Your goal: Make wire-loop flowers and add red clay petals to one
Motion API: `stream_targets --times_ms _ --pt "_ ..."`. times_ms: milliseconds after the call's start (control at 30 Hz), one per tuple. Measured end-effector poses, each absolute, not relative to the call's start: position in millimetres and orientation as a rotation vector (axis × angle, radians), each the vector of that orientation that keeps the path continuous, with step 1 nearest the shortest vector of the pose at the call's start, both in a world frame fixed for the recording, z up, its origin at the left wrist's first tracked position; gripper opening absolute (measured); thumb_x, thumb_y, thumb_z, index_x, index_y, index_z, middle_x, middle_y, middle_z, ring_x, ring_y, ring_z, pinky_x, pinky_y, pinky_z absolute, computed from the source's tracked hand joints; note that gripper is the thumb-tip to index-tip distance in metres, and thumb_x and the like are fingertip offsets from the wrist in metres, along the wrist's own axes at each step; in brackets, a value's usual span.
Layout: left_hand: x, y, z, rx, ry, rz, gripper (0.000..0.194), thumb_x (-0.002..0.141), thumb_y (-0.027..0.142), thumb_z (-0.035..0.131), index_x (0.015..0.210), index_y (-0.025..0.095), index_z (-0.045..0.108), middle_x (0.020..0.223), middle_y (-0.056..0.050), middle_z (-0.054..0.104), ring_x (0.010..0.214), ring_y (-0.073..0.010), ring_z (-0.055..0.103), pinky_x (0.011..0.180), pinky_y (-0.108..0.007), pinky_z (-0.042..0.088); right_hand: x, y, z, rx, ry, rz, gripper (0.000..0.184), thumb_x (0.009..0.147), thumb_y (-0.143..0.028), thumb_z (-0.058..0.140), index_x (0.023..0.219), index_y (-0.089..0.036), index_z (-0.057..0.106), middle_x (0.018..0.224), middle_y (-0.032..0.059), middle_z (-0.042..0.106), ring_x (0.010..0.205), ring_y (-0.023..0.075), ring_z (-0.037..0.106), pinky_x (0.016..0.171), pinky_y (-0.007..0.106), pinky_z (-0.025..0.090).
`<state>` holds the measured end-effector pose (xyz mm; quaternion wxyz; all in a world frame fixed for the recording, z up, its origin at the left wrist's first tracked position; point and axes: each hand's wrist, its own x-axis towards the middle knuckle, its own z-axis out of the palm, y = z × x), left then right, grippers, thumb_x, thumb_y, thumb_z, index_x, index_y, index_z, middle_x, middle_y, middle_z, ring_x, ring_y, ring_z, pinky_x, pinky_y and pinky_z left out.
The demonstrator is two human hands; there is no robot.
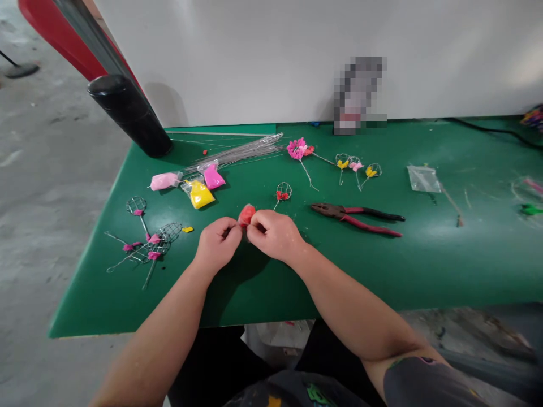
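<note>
The red clay lump (246, 215) — soft, light, likely to dent, so best taken at its edges — is being pinched between the left hand (218, 244) and right hand (274, 234), both closed narrowly on it — above the green table (424, 271), near the pliers (356, 218).

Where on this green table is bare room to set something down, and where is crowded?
Bare tabletop lies right of your right hand, in front of the red-handled pliers, and between the pliers and the clear plastic bag. Left of your left hand it is crowded: wire mesh frames, a yellow packet, steel wires.
</note>
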<state>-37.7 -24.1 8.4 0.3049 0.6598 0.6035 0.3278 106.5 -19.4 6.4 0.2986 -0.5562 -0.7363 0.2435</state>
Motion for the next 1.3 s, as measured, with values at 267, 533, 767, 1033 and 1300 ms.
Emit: stream_targets --times_ms 267,533,767,1033,1300 --pt "-38.2 -25.0 7.7 1.856 1.639 0.927 0.021 0.068 0.019 0.046 0.048 0.018 0.049 0.045 0.004 0.048 0.047 -0.0083 0.043 0.048 -0.02 0.035 107.8 -18.9 5.9 -1.443 -2.094 0.336 0.012 0.075 -0.018 0.043 0.066 -0.019 0.051 0.073 0.003 0.055 0.064 0.0123 0.046 0.053 0.025 0.029" --pt "-38.2 -26.2 6.5 1.812 1.572 0.955 0.02 0.071 0.02 0.046 0.051 0.018 0.052 0.046 0.004 0.05 0.047 -0.0076 0.045 0.048 -0.02 0.037 104.8 -23.0 4.7 -1.331 -2.14 0.337 0.025 0.085 -0.022 0.039 0.087 -0.023 0.064 0.086 0.005 0.058 0.073 0.0136 0.051 0.062 0.027 0.038" --pt "-45.4 -23.0 -0.5 1.823 1.404 1.145 0.011 0.071 0.018 0.046 0.063 0.018 0.055 0.061 0.001 0.055 0.058 -0.0097 0.05 0.057 -0.023 0.043 103.1 -20.4 -0.4 -1.133 -1.869 0.708 0.023 0.077 -0.011 0.043 0.081 -0.021 0.063 0.082 0.002 0.061 0.083 0.0124 0.056 0.076 0.026 0.044" --pt "-52.2 -13.2 3.5 1.864 1.375 0.827 0.019 0.074 0.025 0.044 0.081 0.016 0.06 0.081 -0.004 0.062 0.076 -0.0151 0.056 0.071 -0.029 0.047 101.5 -15.4 -5.7 -1.156 -1.446 1.149 0.018 0.067 -0.01 0.048 0.074 -0.018 0.062 0.08 0.0003 0.059 0.066 0.0096 0.055 0.061 0.025 0.047" --pt "-51.7 -16.8 0.9 1.671 1.323 0.915 0.014 0.069 0.027 0.052 0.078 0.018 0.056 0.074 0.0 0.06 0.064 -0.0116 0.054 0.06 -0.025 0.047 111.3 -14.4 4.2 -1.14 -1.784 1.098 0.006 0.069 -0.021 0.059 0.074 -0.019 0.06 0.076 -0.0008 0.054 0.067 0.0094 0.051 0.06 0.024 0.042"
